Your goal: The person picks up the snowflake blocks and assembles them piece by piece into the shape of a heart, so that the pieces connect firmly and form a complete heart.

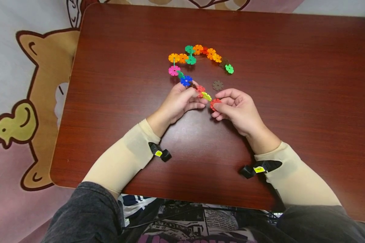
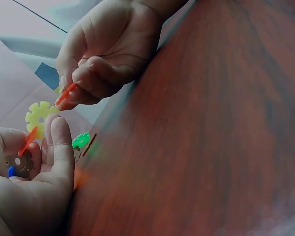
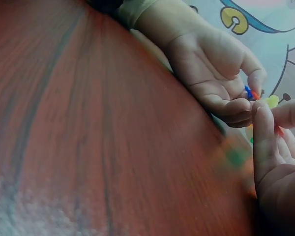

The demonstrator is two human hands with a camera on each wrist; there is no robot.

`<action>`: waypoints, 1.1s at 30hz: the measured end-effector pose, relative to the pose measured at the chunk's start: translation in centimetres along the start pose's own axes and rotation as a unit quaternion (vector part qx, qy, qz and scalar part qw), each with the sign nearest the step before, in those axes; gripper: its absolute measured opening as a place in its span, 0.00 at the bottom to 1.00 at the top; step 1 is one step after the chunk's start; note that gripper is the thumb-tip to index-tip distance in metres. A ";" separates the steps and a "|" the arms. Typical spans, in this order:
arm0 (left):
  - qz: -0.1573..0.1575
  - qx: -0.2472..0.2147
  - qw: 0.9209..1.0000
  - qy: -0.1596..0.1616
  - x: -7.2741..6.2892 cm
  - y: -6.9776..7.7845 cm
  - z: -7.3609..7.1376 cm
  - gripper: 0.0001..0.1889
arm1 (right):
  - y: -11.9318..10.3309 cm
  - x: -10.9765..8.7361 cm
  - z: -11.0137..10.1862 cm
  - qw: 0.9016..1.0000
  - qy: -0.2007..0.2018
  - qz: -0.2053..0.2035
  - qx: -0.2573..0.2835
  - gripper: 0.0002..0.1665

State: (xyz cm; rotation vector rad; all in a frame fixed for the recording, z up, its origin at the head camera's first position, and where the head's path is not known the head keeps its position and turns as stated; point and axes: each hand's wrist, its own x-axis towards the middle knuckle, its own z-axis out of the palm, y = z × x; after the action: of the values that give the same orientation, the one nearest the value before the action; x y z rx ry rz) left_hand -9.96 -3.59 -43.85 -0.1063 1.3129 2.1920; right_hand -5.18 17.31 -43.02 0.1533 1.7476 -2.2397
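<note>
A chain of notched plastic snowflake discs curves over the table in the head view, from a light green disc [image 1: 229,69] at its far right end, past a pink disc [image 1: 174,70] and a blue disc [image 1: 186,80], to a yellow disc [image 1: 207,96] at the near end. My left hand [image 1: 177,103] pinches the chain at a red disc [image 1: 200,90] beside the yellow one. Between thumb and fingers, my right hand [image 1: 241,111] holds a separate red disc [image 1: 214,103], close to the yellow disc's edge. The left wrist view shows the yellow disc [image 2: 35,116] sticking up past the left fingertips.
A loose brown disc [image 1: 217,85] lies on the dark red wooden table [image 1: 307,84], just beyond the right fingers. Patterned cloth [image 1: 6,81] borders the table's left side. Black camera mounts [image 1: 159,152] are strapped to both forearms.
</note>
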 end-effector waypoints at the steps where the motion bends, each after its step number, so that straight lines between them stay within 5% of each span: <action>1: 0.000 -0.002 1.000 0.001 0.0 0.0 0.0 0.06 | 0.0 0.0 -0.1 1.000 -0.002 0.002 0.007 0.14; 10: 0.009 -0.003 1.000 -0.016 -0.1 -0.1 0.2 0.07 | 0.2 0.0 -0.3 1.000 -0.014 -0.003 0.017 0.13; 21: 0.034 0.067 0.997 -0.027 -0.3 -0.3 0.3 0.02 | 0.3 -0.1 -0.3 0.999 -0.033 -0.014 -0.017 0.15; 33: -0.018 0.162 0.986 -0.039 -0.6 0.2 0.4 0.07 | 0.3 -0.3 -0.5 0.997 -0.057 -0.008 -0.046 0.07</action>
State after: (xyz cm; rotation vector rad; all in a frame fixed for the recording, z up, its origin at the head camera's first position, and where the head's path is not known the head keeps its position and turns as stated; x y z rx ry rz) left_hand -9.52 -3.55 -43.24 0.0808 1.5892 1.9030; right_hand -4.90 17.74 -43.37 -0.0080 1.7922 -2.1302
